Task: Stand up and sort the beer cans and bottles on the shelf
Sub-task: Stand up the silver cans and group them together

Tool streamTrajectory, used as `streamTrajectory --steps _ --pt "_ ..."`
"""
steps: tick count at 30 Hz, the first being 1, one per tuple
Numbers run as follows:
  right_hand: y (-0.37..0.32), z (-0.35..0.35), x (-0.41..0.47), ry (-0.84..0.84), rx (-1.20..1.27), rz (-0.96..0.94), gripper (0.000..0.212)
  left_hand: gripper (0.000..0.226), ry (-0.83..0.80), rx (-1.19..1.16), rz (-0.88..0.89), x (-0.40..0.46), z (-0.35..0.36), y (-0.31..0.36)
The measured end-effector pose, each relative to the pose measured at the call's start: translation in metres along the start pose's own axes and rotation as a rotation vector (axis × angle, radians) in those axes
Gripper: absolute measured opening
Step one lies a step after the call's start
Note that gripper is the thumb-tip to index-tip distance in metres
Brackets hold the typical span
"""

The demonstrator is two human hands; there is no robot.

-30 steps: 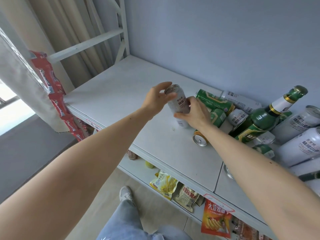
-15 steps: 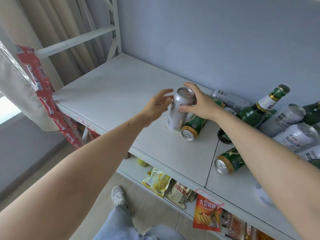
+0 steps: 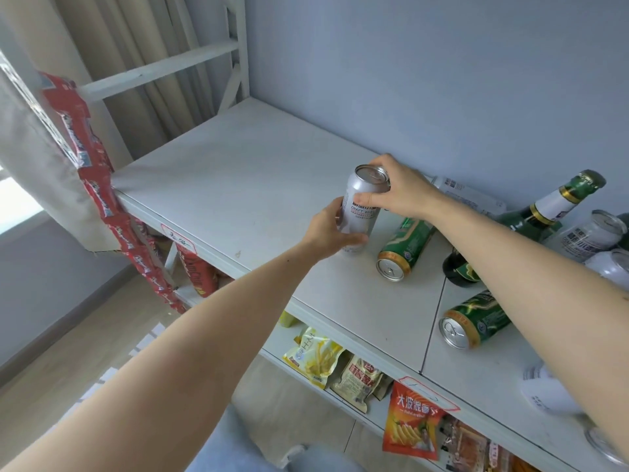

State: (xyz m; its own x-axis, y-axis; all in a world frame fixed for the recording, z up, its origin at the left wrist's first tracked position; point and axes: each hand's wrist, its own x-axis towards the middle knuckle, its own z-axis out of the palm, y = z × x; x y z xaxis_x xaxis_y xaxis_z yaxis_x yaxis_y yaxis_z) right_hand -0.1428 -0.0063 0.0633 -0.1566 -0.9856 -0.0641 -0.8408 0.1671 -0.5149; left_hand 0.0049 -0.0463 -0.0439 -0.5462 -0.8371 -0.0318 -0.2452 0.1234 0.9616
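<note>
Silver can (image 3: 361,207): brushed matt metal, printed label, shiny rim on top. Green cans at 3 o'clock of it (image 3: 405,247) and at 4 o'clock (image 3: 474,320): glossy metallic print, gold band, bright bare-metal ends. Green bottle (image 3: 531,223): glossy dark glass, paper neck label, crinkled green foil on the cap. Silver cans at far 3 o'clock (image 3: 594,235): matt metal with paper-look white labels. Shelf (image 3: 238,185): matt white painted board, smooth, slightly scuffed, with painted metal frame. Snack bags at 6 o'clock (image 3: 315,357): glossy plastic film. Red sachet strip at 9 o'clock (image 3: 98,195): shiny crinkled plastic. Curtain (image 3: 112,52): matt beige cloth. Wall (image 3: 442,80): flat matt paint.
</note>
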Motion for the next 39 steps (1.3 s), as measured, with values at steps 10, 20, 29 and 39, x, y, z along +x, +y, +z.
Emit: streamTrajectory --steps 10,20,29,39 --pt "-0.083 0.026 0.048 -0.062 0.086 0.076 0.066 0.062 0.002 0.096 -0.008 0.009 -0.101 -0.016" --pt "-0.211 0.094 0.102 0.120 0.177 0.127 0.049 0.070 0.049 0.229 0.035 0.015 -0.255 -0.053" --pt "-0.285 0.145 0.149 0.270 0.140 0.161 0.046 0.064 0.156 0.213 0.068 0.038 -0.332 -0.082" --pt "-0.282 0.129 0.212 0.367 0.017 0.220 0.058 0.044 0.165 0.162 0.111 0.112 -0.328 -0.085"
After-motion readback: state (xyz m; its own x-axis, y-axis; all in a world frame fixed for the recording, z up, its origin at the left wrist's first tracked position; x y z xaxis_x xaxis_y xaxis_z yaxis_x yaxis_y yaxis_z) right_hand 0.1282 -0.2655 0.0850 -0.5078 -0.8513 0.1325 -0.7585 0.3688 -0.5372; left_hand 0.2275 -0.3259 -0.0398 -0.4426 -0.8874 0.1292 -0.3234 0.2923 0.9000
